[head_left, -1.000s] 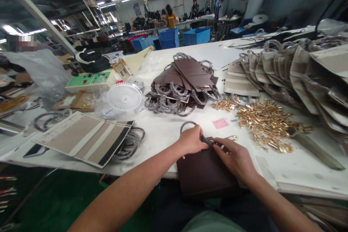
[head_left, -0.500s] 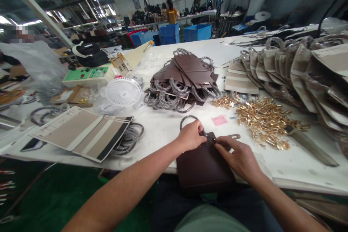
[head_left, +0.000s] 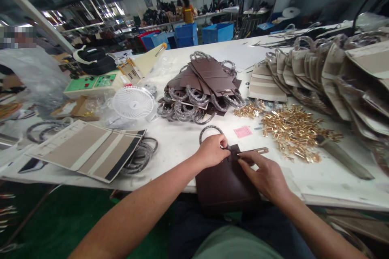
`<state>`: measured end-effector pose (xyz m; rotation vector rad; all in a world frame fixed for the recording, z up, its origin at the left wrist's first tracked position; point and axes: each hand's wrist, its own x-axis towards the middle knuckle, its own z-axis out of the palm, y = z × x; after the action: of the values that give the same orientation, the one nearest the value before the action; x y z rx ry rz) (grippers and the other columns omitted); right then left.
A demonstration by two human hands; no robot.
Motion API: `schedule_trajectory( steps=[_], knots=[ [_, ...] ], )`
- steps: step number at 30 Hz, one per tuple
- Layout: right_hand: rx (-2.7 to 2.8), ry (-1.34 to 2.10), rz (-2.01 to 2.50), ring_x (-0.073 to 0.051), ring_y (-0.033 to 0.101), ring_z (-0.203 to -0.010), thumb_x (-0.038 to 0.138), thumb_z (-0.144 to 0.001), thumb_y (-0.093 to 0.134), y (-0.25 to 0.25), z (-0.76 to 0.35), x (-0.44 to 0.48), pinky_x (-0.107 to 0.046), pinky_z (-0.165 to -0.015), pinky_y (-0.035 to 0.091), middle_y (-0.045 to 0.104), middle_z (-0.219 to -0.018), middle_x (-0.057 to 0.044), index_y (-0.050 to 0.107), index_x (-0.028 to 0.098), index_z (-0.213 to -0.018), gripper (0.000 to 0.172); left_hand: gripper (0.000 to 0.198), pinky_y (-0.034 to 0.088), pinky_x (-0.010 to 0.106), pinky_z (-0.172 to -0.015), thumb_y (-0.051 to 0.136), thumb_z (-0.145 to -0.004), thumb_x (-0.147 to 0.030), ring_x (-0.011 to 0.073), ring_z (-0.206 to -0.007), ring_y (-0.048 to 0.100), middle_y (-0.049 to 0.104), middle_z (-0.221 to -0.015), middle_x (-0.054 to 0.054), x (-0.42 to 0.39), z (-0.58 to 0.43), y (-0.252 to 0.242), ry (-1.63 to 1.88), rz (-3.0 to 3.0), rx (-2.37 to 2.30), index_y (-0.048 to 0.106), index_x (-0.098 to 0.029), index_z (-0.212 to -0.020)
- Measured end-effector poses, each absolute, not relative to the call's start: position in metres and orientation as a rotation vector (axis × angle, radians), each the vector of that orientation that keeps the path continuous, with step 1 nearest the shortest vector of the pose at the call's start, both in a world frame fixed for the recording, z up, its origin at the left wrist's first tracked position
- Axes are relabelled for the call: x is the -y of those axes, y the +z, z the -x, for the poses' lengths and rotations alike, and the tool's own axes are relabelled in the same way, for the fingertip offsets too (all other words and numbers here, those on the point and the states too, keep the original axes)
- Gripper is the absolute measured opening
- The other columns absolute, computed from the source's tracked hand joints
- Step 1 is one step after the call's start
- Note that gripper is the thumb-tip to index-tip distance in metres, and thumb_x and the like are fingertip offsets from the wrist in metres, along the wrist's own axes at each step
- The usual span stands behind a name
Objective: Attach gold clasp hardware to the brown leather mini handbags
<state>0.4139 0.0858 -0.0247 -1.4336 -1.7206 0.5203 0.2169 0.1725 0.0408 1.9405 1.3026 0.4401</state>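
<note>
A dark brown bag panel [head_left: 226, 188] lies at the table's front edge, partly over my lap. Its looped, plastic-wrapped handle [head_left: 209, 128] stands up at the far side. My left hand [head_left: 212, 150] is closed, thumb and fingers pinching the handle's base beside a small dark tab [head_left: 234, 151]. From the other side, my right hand [head_left: 264, 172] has its thumb and index fingertips together at the tab. A slim metal tool with a slotted end [head_left: 261, 150] sticks out past the right index finger and appears pinched there. My fingers hide the exact contact.
Brown bag panels with wrapped handles [head_left: 209, 77] are piled ahead. Gold metal fittings [head_left: 296, 131] lie right, with a dark-handled tool [head_left: 346, 158] beside them. Beige panels [head_left: 331, 73] stack far right; another beige panel [head_left: 82, 147] lies left, near a white fan [head_left: 133, 102]. People work behind.
The view has shifted slightly, so the table things sit a little further left and higher. Both hands stay at the tab with almost the same grip.
</note>
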Motion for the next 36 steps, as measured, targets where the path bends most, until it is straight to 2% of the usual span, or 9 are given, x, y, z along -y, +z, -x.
schedule_trajectory(
  steps=[8,14,20,23,25,28,31,34,36],
  knots=[
    [1.832,0.476,1.478,-0.02,0.073,-0.079,0.032,-0.097,0.059,-0.023,-0.412,-0.092,-0.032,-0.073,0.051,0.076,-0.091,0.002,0.072,0.026,-0.11,0.02,0.025,0.027,0.028,-0.059,0.068,-0.072,-0.015,0.0121,-0.062,0.045,0.05,-0.064,-0.006,-0.164,-0.22,0.045,0.534,-1.933,-1.303,0.044,-0.02,-0.068],
    [1.882,0.563,1.487,-0.02,0.07,-0.079,0.033,-0.094,0.056,-0.009,-0.412,-0.099,-0.032,-0.074,0.048,0.076,-0.093,0.0,0.073,0.027,-0.105,0.021,0.024,0.026,0.028,-0.057,0.067,-0.07,-0.014,0.0118,-0.059,0.042,0.048,-0.062,-0.007,-0.159,-0.222,0.044,0.6,-1.945,-1.301,0.043,-0.021,-0.069],
    [1.875,0.72,1.665,-0.021,0.066,-0.07,0.036,-0.089,0.055,0.008,-0.407,-0.106,-0.032,-0.065,0.042,0.071,-0.078,0.002,0.071,0.027,-0.102,0.022,0.023,0.028,0.028,-0.058,0.067,-0.071,-0.013,0.0115,-0.06,0.043,0.049,-0.062,-0.007,-0.156,-0.221,0.047,0.623,-1.957,-1.307,0.045,-0.02,-0.067],
    [1.727,0.927,1.634,-0.02,0.066,-0.067,0.04,-0.086,0.062,0.015,-0.414,-0.11,-0.031,-0.065,0.045,0.07,-0.074,0.003,0.062,0.023,-0.131,0.048,0.025,0.029,0.028,-0.059,0.07,-0.073,-0.014,0.011,-0.061,0.044,0.05,-0.063,-0.007,-0.155,-0.219,0.052,0.638,-1.966,-1.24,0.046,-0.02,-0.069],
    [1.697,1.11,1.61,-0.02,0.065,-0.063,0.044,-0.084,0.068,0.021,-0.423,-0.115,-0.029,-0.063,0.045,0.066,-0.067,0.005,0.057,0.021,-0.139,0.061,0.028,0.03,0.027,-0.06,0.072,-0.074,-0.016,0.0107,-0.062,0.044,0.051,-0.064,-0.007,-0.154,-0.217,0.055,0.641,-1.971,-1.197,0.046,-0.02,-0.069],
    [1.812,1.242,1.599,-0.017,0.055,-0.054,0.054,-0.081,0.074,0.029,-0.435,-0.122,-0.028,-0.053,0.035,0.053,-0.056,0.007,0.072,0.022,-0.114,0.046,0.028,0.03,0.026,-0.059,0.074,-0.075,-0.017,0.0104,-0.062,0.045,0.052,-0.064,-0.008,-0.151,-0.215,0.059,0.645,-1.966,-1.176,0.046,-0.019,-0.068],
    [1.861,1.17,1.599,-0.015,0.046,-0.055,0.064,-0.078,0.076,0.03,-0.437,-0.127,-0.027,-0.052,0.027,0.047,-0.057,0.006,0.075,0.023,-0.093,0.044,0.027,0.03,0.026,-0.058,0.073,-0.075,-0.017,0.0097,-0.06,0.045,0.052,-0.063,-0.008,-0.148,-0.213,0.061,0.658,-1.94,-1.139,0.047,-0.019,-0.067],
    [1.832,1.041,1.566,-0.019,0.056,-0.067,0.067,-0.077,0.075,0.022,-0.432,-0.126,-0.029,-0.058,0.038,0.061,-0.07,0.001,0.076,0.024,-0.088,0.045,0.027,0.03,0.025,-0.056,0.072,-0.074,-0.017,0.009,-0.058,0.044,0.052,-0.062,-0.008,-0.146,-0.212,0.059,0.67,-1.917,-1.122,0.047,-0.019,-0.066],
    [1.828,0.952,1.502,-0.025,0.064,-0.082,0.067,-0.076,0.075,0.013,-0.43,-0.122,-0.031,-0.07,0.048,0.07,-0.085,-0.003,0.076,0.024,-0.087,0.044,0.026,0.03,0.025,-0.056,0.072,-0.074,-0.016,0.0089,-0.059,0.045,0.053,-0.062,-0.008,-0.144,-0.211,0.058,0.661,-1.916,-1.144,0.048,-0.019,-0.065]
  ],
)
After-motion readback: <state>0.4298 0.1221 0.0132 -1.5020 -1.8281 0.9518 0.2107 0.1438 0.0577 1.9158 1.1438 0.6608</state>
